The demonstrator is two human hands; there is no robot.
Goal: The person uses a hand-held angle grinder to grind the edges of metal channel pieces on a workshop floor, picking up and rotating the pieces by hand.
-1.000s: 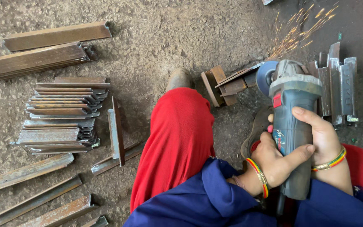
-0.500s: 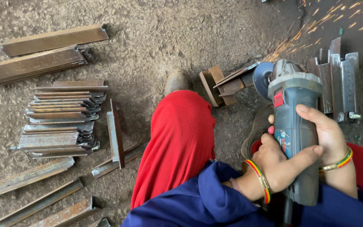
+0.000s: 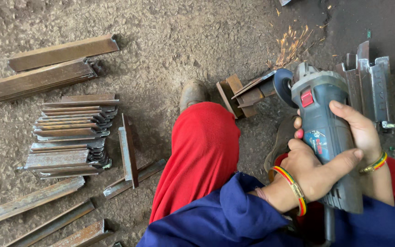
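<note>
Angle grinder (image 3: 325, 123) clamped in both hands: left hand (image 3: 314, 171) wrapped round body from below-left, right hand (image 3: 360, 130) over its right side. Disc on steel angle piece (image 3: 252, 91) ahead of hands, on ground; sparks (image 3: 293, 43) beyond.

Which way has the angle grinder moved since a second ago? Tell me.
Cannot tell: the angle grinder keeps its disc at the same end of the metal piece on the ground; any shift matches the camera's.
</note>
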